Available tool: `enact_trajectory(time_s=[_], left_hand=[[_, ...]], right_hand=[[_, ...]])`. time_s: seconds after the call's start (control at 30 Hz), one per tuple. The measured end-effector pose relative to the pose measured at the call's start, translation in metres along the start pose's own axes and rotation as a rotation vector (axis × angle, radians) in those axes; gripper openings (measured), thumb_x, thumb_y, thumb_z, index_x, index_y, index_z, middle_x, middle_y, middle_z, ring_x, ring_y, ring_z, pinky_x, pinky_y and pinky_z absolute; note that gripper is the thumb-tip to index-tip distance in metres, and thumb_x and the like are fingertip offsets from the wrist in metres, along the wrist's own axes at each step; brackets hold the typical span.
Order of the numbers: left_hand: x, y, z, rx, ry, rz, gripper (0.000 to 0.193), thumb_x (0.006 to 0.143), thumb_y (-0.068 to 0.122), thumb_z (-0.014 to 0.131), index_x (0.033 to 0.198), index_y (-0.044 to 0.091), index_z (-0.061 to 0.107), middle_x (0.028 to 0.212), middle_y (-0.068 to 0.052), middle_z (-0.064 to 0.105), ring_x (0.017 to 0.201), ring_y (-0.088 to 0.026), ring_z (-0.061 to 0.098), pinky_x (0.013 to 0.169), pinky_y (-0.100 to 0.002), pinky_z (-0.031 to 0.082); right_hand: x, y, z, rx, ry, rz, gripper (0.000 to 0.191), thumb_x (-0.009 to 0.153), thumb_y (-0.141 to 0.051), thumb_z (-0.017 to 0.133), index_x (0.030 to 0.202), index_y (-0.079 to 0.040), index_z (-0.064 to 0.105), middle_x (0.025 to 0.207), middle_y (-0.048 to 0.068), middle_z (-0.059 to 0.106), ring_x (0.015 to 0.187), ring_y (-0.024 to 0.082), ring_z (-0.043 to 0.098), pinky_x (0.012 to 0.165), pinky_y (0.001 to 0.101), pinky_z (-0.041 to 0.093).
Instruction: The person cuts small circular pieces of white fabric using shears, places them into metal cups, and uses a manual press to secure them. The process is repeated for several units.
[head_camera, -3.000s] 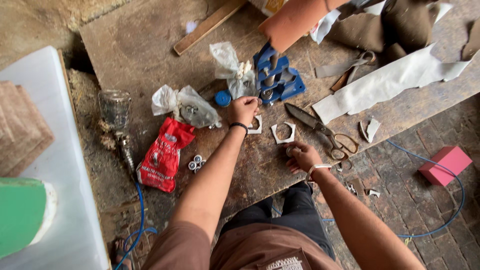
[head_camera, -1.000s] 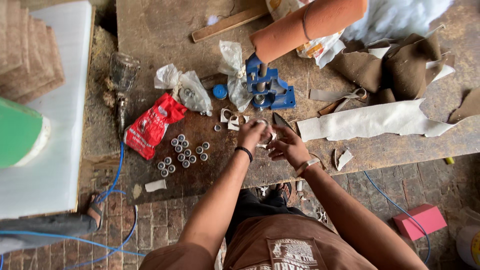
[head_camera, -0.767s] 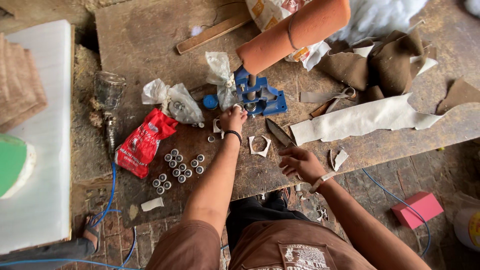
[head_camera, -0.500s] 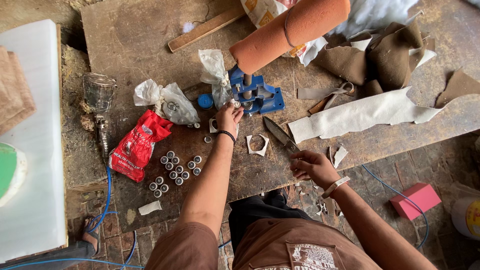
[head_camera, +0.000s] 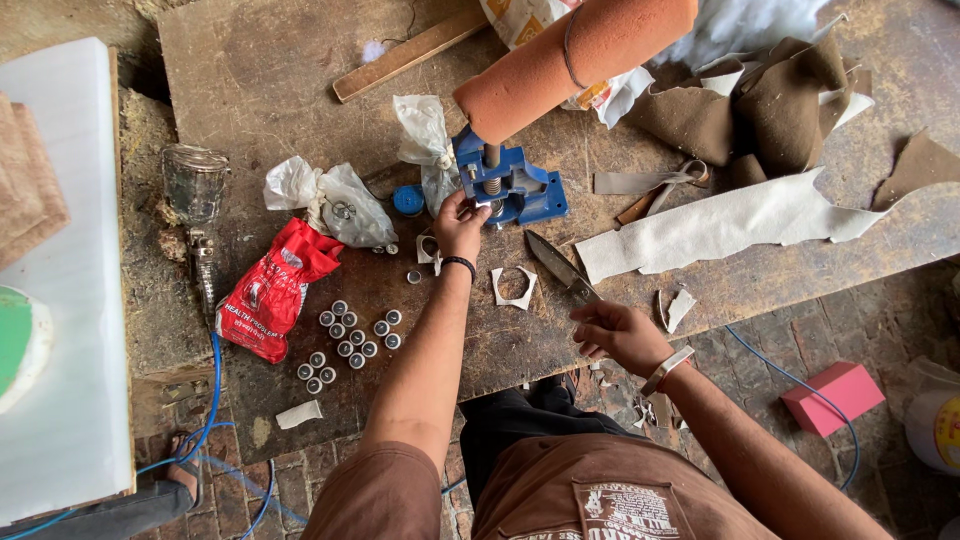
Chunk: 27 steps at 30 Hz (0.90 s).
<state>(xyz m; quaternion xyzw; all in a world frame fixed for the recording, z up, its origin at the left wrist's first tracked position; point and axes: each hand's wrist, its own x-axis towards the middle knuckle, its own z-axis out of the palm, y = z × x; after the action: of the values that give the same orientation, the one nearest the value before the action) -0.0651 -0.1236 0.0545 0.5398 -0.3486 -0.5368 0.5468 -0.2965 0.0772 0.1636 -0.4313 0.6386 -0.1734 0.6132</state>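
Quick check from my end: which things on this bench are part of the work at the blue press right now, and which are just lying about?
In use:
left hand reaching into the blue press
orange foam-covered handle of the press
right hand at the bench edge by the scissors
cut white scrap
small round caps

Lying about:
red pouch
glass jar
wooden strip
brown fabric pieces
pink box

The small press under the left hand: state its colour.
Blue press, left hand at it; head view.
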Motion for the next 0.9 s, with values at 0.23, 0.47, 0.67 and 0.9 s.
enact_trajectory(time_s=[0.23, 0.47, 0.67, 0.9], left_hand=[[-0.041, 0.004, -0.019, -0.359, 0.021, -0.346, 0.035, 0.109, 0.018, 0.046, 0.134, -0.003, 0.059, 0.117, -0.023, 0.071, 0.092, -0.025, 0.076, 0.081, -0.038, 0.065], [-0.120, 0.016, -0.013, -0.327, -0.336, -0.437, 0.045, 0.104, 0.022, 0.037, 0.139, -0.001, 0.054, 0.111, -0.020, 0.072, 0.091, -0.024, 0.077, 0.086, -0.038, 0.067], [-0.143, 0.045, -0.007, -0.116, -0.368, -0.268, 0.041, 0.107, 0.022, 0.040, 0.140, 0.002, 0.055, 0.119, -0.017, 0.071, 0.095, -0.025, 0.075, 0.084, -0.039, 0.066], [-0.164, 0.053, 0.005, -0.130, -0.482, -0.162, 0.040, 0.103, 0.015, 0.050, 0.141, 0.003, 0.052, 0.126, -0.014, 0.067, 0.103, -0.025, 0.075, 0.088, -0.039, 0.067]], right_hand=[[0.006, -0.030, 0.008, -0.057, 0.031, 0.035, 0.040, 0.095, -0.021, 0.064, 0.133, -0.009, 0.065, 0.106, 0.011, 0.078, 0.086, 0.019, 0.074, 0.079, 0.0329, 0.064], [0.051, -0.081, 0.027, 0.153, 0.107, -0.131, 0.045, 0.091, -0.011, 0.068, 0.136, -0.008, 0.063, 0.113, 0.012, 0.072, 0.092, 0.020, 0.071, 0.080, 0.0351, 0.062], [0.054, -0.064, 0.029, 0.578, -0.060, -0.234, 0.033, 0.090, -0.006, 0.060, 0.123, -0.005, 0.059, 0.111, 0.012, 0.072, 0.096, 0.024, 0.076, 0.087, 0.0375, 0.066], [0.069, -0.024, 0.022, 0.635, 0.034, -0.384, 0.008, 0.101, -0.004, 0.064, 0.106, 0.001, 0.060, 0.099, 0.012, 0.071, 0.087, 0.018, 0.072, 0.079, 0.0352, 0.063]])
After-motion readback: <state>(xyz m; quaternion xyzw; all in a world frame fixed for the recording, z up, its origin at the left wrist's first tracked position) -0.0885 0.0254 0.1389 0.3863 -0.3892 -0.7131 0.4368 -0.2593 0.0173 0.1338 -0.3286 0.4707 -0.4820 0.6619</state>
